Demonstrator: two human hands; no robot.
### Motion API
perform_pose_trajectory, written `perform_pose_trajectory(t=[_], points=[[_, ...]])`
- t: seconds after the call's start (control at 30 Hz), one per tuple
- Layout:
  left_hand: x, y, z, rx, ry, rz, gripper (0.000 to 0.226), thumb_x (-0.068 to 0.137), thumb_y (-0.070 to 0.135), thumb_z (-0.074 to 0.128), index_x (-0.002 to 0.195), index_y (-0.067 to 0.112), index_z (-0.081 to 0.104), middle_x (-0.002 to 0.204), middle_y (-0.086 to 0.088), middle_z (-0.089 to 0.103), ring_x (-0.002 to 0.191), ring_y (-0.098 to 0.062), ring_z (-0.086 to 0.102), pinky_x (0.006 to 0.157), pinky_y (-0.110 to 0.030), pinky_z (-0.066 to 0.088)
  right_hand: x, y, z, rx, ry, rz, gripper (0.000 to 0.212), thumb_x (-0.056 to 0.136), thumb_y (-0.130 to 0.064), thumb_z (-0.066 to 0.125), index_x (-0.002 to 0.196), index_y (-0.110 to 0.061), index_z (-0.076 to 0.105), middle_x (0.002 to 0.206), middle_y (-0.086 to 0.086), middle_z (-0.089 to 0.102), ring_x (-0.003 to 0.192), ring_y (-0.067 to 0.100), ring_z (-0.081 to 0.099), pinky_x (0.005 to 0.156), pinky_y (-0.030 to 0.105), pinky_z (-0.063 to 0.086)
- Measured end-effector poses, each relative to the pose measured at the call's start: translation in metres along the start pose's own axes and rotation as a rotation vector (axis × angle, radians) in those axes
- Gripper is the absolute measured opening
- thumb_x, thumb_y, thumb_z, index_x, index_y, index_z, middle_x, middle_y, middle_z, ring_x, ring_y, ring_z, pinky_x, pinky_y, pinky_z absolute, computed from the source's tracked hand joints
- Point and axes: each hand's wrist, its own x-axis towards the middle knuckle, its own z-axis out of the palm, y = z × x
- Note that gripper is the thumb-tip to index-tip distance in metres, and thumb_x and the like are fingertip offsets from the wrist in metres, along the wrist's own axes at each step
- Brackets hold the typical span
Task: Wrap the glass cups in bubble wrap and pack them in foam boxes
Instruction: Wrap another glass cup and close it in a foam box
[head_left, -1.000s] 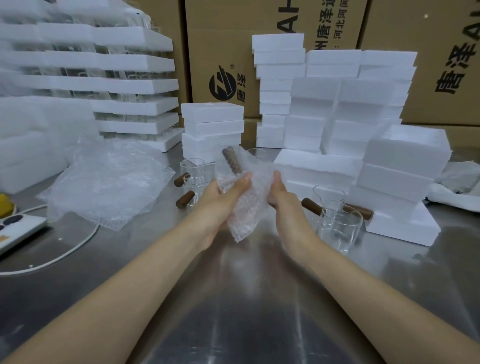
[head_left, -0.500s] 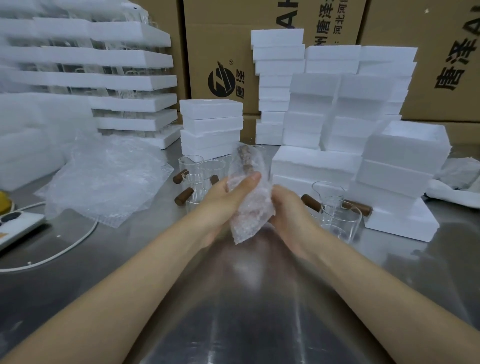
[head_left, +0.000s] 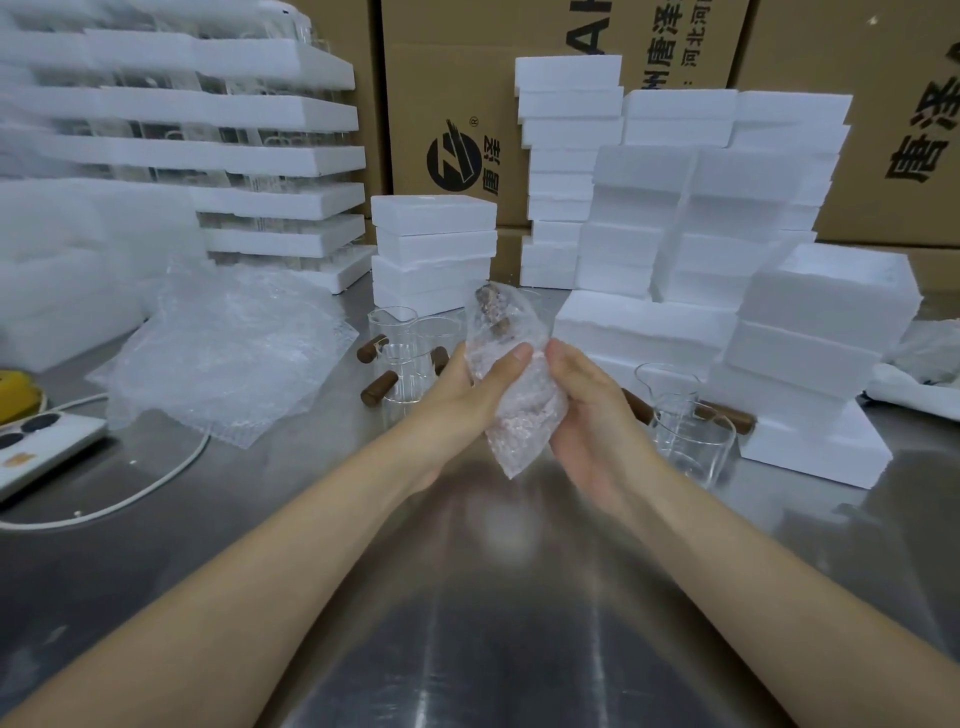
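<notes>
A wrapped glass cup (head_left: 519, 400) is held in the air above the middle of the steel tabletop (head_left: 493, 623), tilted so that its top leans away and to the left. Its brown handle (head_left: 491, 307) shows dimly through the bubble wrap at the upper end, and a loose tail of wrap hangs at the lower end. The left hand (head_left: 457, 400) grips the bundle from the left with the thumb laid across its front. The right hand (head_left: 592, 421) is closed against its right side, its thumb nearly meeting the left thumb. Just behind the left hand a group of bare glass cups (head_left: 402, 358) with brown handles stands on the tabletop. More bare cups (head_left: 688, 431) stand just right of the right hand, against a low foam box (head_left: 815, 452). A loose pile of bubble wrap sheets (head_left: 223, 353) lies toward the left edge. Nearer that edge are a white power strip (head_left: 47, 447) and its cable (head_left: 156, 483). White foam boxes are stacked along the far edge: a short stack (head_left: 434, 249) behind the left cups, taller stacks (head_left: 675, 208) in the middle, and a stepped stack (head_left: 826, 322) toward the right edge. Foam trays (head_left: 275, 156) holding glassware rise at the far left corner. Printed cardboard cartons (head_left: 447, 78) stand behind everything.
</notes>
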Motion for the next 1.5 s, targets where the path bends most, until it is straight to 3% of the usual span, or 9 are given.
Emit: perform_pose_trajectory(t=[0.13,0.3,0.43,0.57,0.8,1.03,1.23,1.4,1.5], points=[[0.0,-0.004,0.001,0.036,-0.004,0.053,0.056,0.08,0.052,0.062,0.128,0.025,0.051,0.115,0.007,0.069,0.106,-0.01,0.066,0.085,-0.023,0.052,0.002,-0.004,-0.001,0.253,-0.043,0.159,0.05,0.091,0.006,0.049,0.137,-0.015,0.044,0.125,0.021,0.062,0.115,0.034,0.061,0.103,0.053,0.043],[-0.004,-0.003,0.006,0.152,-0.085,0.124,0.046,0.083,0.051,0.06,0.124,0.032,0.051,0.112,0.013,0.069,0.103,-0.01,0.067,0.079,-0.019,0.052,-0.004,0.002,0.0,0.207,-0.136,0.338,0.037,0.077,0.004,0.055,0.114,0.005,0.058,0.11,0.028,0.067,0.1,0.033,0.068,0.092,0.05,0.05],[-0.003,-0.003,0.008,0.283,-0.03,0.151,0.037,0.088,0.052,0.052,0.12,0.035,0.046,0.112,0.021,0.064,0.106,0.001,0.062,0.088,-0.019,0.051,-0.002,0.005,-0.002,-0.145,-0.03,0.13,0.026,0.089,0.001,0.056,0.115,0.0,0.061,0.11,0.022,0.069,0.102,0.033,0.067,0.091,0.05,0.053],[-0.004,-0.012,0.012,0.406,-0.093,0.037,0.068,0.082,0.063,0.054,0.133,0.024,0.031,0.121,0.017,0.059,0.105,0.006,0.061,0.093,-0.018,0.048,-0.003,0.01,-0.001,-0.436,0.147,-0.082,0.023,0.095,0.001,0.045,0.108,-0.003,0.063,0.089,0.012,0.071,0.071,0.022,0.068,0.053,0.027,0.053],[0.0,-0.006,-0.001,0.392,0.243,-0.102,0.03,0.102,0.023,0.04,0.105,0.004,0.063,0.105,-0.015,0.068,0.098,-0.029,0.064,0.095,-0.052,0.046,-0.003,0.017,0.006,-0.54,0.103,-0.058,0.033,0.094,-0.017,0.054,0.126,-0.024,0.049,0.117,0.003,0.065,0.103,0.019,0.066,0.094,0.046,0.052],[-0.006,-0.004,0.003,0.726,0.306,0.018,0.036,0.093,0.007,0.048,0.06,0.021,0.046,0.054,0.004,0.046,0.052,-0.011,0.045,0.043,-0.013,0.031,-0.009,0.018,0.001,-1.057,0.075,-0.358,0.023,0.101,-0.023,0.043,0.123,-0.02,0.049,0.114,0.004,0.065,0.105,0.018,0.061,0.09,0.028,0.047],[-0.01,-0.001,0.009,0.959,0.252,0.198,0.015,0.093,0.016,0.049,0.098,0.003,0.055,0.08,-0.013,0.062,0.077,-0.032,0.058,0.063,-0.035,0.042,-0.01,0.016,0.0,-1.264,0.084,-0.448,0.029,0.097,-0.004,0.036,0.116,-0.007,0.058,0.113,0.009,0.058,0.105,0.021,0.055,0.088,0.023,0.039],[-0.016,0.002,0.014,1.234,0.232,0.157,0.007,0.091,0.009,0.045,0.095,0.006,0.05,0.088,-0.019,0.064,0.082,-0.038,0.061,0.057,-0.034,0.033,-0.011,0.028,0.005,-1.406,0.134,-0.324,0.034,0.09,-0.003,0.043,0.124,-0.006,0.045,0.115,0.016,0.05,0.093,0.032,0.055,0.079,0.04,0.048],[-0.018,0.006,0.018,1.314,0.268,0.127,0.009,0.089,0.007,0.044,0.097,0.009,0.046,0.092,-0.017,0.064,0.086,-0.039,0.062,0.057,-0.034,0.031,-0.013,0.029,0.011,-1.145,0.114,-0.325,0.018,0.088,-0.033,0.043,0.098,-0.037,0.057,0.094,0.002,0.06,0.087,0.027,0.058,0.083,0.046,0.051]])
